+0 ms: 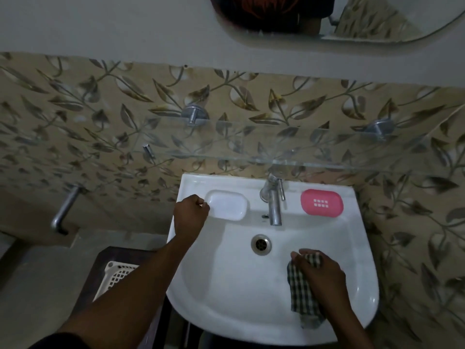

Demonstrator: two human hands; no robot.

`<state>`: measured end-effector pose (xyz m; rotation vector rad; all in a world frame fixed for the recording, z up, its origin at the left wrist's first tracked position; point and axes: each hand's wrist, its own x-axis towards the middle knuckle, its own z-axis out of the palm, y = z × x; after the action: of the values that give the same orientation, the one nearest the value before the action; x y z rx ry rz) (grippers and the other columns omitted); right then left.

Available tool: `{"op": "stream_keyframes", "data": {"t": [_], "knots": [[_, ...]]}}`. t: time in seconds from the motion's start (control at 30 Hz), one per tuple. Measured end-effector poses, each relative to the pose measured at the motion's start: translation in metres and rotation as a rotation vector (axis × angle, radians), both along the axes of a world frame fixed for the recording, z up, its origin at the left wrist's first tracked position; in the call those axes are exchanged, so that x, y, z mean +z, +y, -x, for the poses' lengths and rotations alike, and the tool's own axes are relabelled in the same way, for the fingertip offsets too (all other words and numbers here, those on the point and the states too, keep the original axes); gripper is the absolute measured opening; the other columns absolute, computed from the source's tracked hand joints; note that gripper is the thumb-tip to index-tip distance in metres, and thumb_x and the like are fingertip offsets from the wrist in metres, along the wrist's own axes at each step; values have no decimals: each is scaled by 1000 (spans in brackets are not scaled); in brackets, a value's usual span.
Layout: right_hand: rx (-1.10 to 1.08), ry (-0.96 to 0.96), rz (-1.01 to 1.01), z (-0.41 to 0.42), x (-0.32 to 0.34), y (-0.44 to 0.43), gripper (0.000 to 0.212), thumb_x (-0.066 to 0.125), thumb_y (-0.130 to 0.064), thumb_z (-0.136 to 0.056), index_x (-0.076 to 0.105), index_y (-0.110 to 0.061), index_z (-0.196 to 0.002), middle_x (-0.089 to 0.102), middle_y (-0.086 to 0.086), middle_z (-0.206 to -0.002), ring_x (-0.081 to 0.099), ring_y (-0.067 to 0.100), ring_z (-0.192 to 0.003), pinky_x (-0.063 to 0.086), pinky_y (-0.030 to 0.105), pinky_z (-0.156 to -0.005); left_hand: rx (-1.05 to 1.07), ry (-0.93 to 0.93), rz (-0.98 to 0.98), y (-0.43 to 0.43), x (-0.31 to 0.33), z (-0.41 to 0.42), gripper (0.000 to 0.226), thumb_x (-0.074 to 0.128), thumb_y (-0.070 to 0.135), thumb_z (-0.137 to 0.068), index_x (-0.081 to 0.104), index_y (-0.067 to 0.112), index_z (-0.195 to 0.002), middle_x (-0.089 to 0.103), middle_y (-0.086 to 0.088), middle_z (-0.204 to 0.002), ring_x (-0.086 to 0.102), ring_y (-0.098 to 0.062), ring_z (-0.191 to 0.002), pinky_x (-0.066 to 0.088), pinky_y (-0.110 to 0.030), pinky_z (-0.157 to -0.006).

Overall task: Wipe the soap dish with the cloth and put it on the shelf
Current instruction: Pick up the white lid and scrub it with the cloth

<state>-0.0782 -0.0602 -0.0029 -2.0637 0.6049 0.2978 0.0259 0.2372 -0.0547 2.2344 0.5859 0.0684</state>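
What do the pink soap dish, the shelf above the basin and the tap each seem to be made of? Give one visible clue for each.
Pink soap dish: probably moulded plastic, matte, one even colour with a grid of drain holes.
Shelf: clear glass, since the leaf-patterned tiles show through it.
Tap: metal, likely chromed or steel, grey with a dull shine.

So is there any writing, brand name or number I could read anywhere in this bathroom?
None can be read.
Pink soap dish: only a grid of small white slots, no letters.
White soap dish, tap, checked cloth: no marking visible.
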Motion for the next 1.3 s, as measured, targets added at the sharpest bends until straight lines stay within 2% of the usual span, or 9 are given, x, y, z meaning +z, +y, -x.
{"op": "stream_keyframes", "data": {"t": [0.2, 0.33, 0.5, 0.7, 0.8, 0.87, 1.03, 1.13, 1.3], "knots": [[125, -3, -54, -12, -4, 11, 26, 74, -45, -78, 72, -33, -100, 71, -11, -97, 65, 7, -92, 49, 28, -86, -28, 11, 0, -7, 2, 48, 18, 58, 32, -75, 69, 18, -78, 70, 6, -67, 70, -16, -62, 58, -38, -70], [221, 44, -147, -20, -7, 23, 23, 74, -36, -77, 74, -31, -100, 74, -14, -89, 68, -2, -79, 51, 19, -72, -31, -3, 17, -18, 4, 73, 17, 61, 31, -75, 70, 17, -78, 69, 6, -64, 69, -15, -59, 59, -37, -68], [257, 61, -149, -22, -22, 31, 30, 75, -43, -70, 75, -32, -98, 74, -11, -88, 69, 6, -84, 56, 34, -85, -27, 10, 20, -38, 10, 95, 7, 66, 24, -78, 69, 17, -75, 68, 5, -61, 69, -16, -59, 58, -37, -71], [237, 55, -177, -18, -25, 22, 29, 78, -39, -69, 76, -28, -95, 75, -8, -86, 71, 10, -82, 57, 34, -84, -40, -3, 16, -49, 11, 110, 10, 66, 25, -79, 70, 17, -75, 68, 4, -60, 69, -15, -57, 58, -37, -68], [242, 42, -201, -15, -21, 16, 14, 77, -32, -72, 75, -36, -85, 74, -10, -85, 70, 6, -80, 56, 29, -81, -65, -31, 13, -54, 11, 116, 17, 66, 26, -84, 69, 14, -73, 69, 3, -59, 68, -14, -56, 58, -39, -67], [259, 34, -228, -14, -17, 12, 16, 75, -27, -74, 73, -41, -81, 75, -11, -86, 70, 3, -78, 56, 25, -78, -70, -58, 33, -58, 14, 119, 22, 67, 26, -87, 69, 12, -71, 69, 2, -58, 68, -13, -55, 58, -39, -67], [298, 13, -269, -17, -9, -1, 22, 72, -21, -74, 77, -33, -92, 76, -9, -88, 72, 6, -81, 57, 31, -82, -71, -132, 49, -64, 24, 118, 25, 69, 25, -89, 69, 5, -73, 69, -1, -59, 68, -5, -57, 57, -38, -68], [315, 18, -273, -21, -6, -7, 27, 73, -28, -72, 76, -31, -99, 76, -8, -93, 72, 10, -86, 56, 38, -89, -79, -200, 36, -66, 31, 116, 22, 69, 24, -90, 72, 6, -78, 69, -2, -60, 68, -14, -60, 56, -40, -66], [331, 4, -296, -25, -1, -10, 31, 78, -37, -70, 75, -30, -100, 76, -6, -91, 73, 14, -83, 57, 42, -88, -94, -287, -15, -68, 41, 112, 26, 67, 26, -92, 70, 6, -75, 65, -7, -57, 63, -23, -56, 52, -42, -59]]}}
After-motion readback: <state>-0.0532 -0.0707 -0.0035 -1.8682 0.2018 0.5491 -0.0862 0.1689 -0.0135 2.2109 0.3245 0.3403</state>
